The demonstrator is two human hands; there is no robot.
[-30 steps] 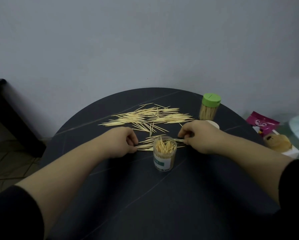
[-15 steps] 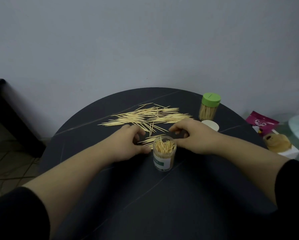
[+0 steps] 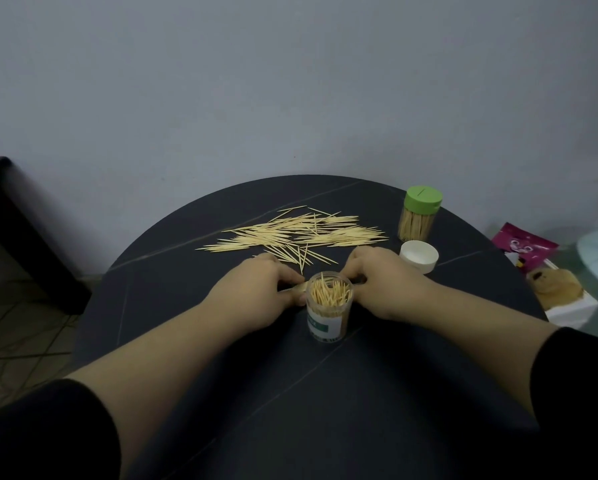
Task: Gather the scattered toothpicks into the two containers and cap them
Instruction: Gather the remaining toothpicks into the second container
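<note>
Left hand (image 3: 263,289) and right hand (image 3: 386,282) have drawn together, pinching a toothpick bundle (image 3: 296,288) between them just behind the open jar (image 3: 328,318), seemingly ready for loading.

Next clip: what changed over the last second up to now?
Both hands slid inward toward each other behind the open jar, squeezing the loose toothpicks there into a small bundle. The left hand pinches one end; the right hand meets the other, its grip hidden by the jar. The scattered pile, green-capped jar and white cap stayed put.
</note>
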